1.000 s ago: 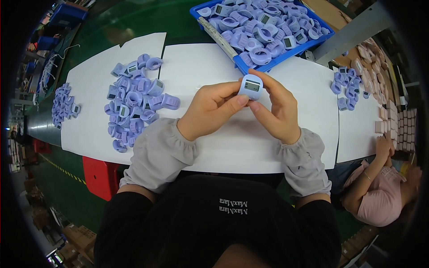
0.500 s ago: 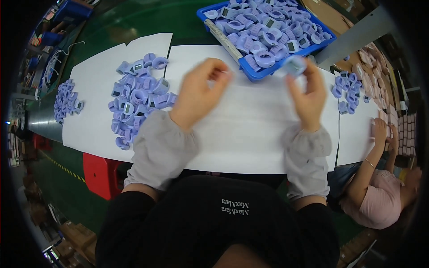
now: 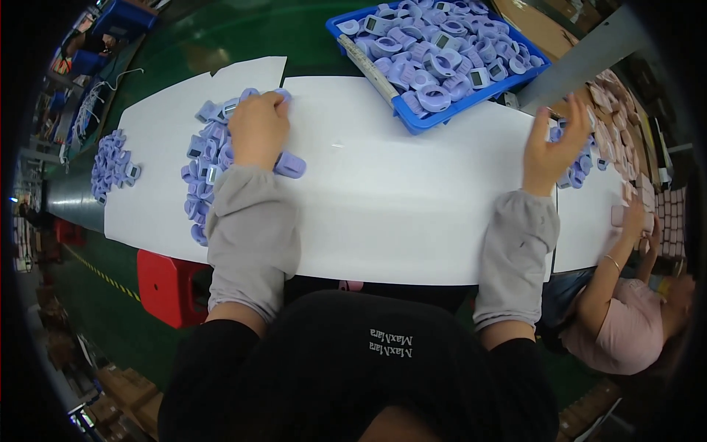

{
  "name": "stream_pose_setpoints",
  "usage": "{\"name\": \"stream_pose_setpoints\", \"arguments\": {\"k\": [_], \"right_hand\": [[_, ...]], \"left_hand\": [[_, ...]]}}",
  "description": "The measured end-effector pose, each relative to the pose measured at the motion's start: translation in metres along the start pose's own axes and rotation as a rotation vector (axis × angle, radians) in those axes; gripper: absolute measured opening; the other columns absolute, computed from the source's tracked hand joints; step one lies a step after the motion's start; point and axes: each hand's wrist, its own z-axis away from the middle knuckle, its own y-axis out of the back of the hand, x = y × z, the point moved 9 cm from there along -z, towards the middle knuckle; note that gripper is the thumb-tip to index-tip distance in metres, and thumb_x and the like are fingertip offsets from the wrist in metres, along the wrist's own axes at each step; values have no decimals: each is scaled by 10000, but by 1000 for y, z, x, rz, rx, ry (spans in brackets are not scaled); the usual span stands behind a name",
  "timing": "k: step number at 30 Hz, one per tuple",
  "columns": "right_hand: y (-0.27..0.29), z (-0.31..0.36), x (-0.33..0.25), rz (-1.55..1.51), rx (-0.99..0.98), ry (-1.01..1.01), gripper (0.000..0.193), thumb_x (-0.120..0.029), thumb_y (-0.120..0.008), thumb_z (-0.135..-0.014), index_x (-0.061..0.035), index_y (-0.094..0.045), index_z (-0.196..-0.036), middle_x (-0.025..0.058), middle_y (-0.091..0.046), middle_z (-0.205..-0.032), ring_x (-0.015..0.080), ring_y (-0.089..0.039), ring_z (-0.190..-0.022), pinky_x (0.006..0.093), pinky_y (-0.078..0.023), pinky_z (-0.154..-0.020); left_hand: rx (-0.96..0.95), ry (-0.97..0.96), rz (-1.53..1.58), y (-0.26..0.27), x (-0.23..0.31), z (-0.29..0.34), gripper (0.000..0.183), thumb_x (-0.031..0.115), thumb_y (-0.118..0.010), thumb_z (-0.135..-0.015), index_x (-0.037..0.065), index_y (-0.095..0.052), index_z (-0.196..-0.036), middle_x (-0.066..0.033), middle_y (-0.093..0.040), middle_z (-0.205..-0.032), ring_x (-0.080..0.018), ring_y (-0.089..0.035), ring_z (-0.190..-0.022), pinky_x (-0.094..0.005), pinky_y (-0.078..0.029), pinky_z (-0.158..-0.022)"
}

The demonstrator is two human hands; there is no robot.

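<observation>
My left hand is over the upper part of a pile of lavender plastic ring-shaped pieces, some with small grey displays. Its thumb and fingers are pinched at a lavender ring-shaped piece, mostly hidden behind the fingertips. Close to that wrist, a loose lavender piece lies on the white sheet. My right hand, fingers apart and holding nothing, is raised beside a smaller lavender pile at the right, hiding part of it.
A blue crate heaped with lavender pieces stands at the back, near a grey post. White paper covers the table. A thin whitish sliver lies on it. Another pile sits far left. A co-worker handles pink pieces at right.
My left hand has moved left onto the pile, shifting a ring-shaped piece rightward. My right hand has moved right to the small pile and let go of the lavender piece it held.
</observation>
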Motion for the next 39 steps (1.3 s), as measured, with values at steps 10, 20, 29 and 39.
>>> {"name": "stream_pose_setpoints", "arguments": {"k": [10,20,29,39], "right_hand": [[-62,57,-122,-1144,-867,-250,402,16,-620,-820,37,-531,-1211,122,-551,-1167,195,-536,-1026,307,-436,-881],[-76,68,-94,-1134,-753,-603,475,46,-690,-779,49,-523,-1224,84,-544,-1097,143,-558,-920,248,-446,-819],[-78,78,-108,-1306,-819,-785,398,-18,-641,-858,21,-511,-1232,92,-576,-1061,124,-573,-834,222,-469,-714],[-74,84,-103,-1117,-864,-621,254,-85,-627,-892,15,-551,-1113,78,-629,-998,138,-596,-805,258,-481,-752]], "left_hand": [[-1141,118,1796,-28,148,86,170,185,-483,-933,40,-516,-1014,64,-367,-595,-38,-287,-512,-215,-235,-508],[-357,-214,1353,-12,135,71,219,77,-594,-868,17,-508,-1060,-41,-545,-784,-82,-475,-590,-244,-376,-511],[-365,-299,1362,-21,134,71,319,58,-633,-870,11,-518,-1163,-101,-603,-1085,-143,-604,-877,-273,-495,-744],[-375,-253,1397,-25,127,63,245,108,-601,-910,-11,-578,-1123,-55,-574,-1068,-121,-557,-930,-255,-458,-816]]}}
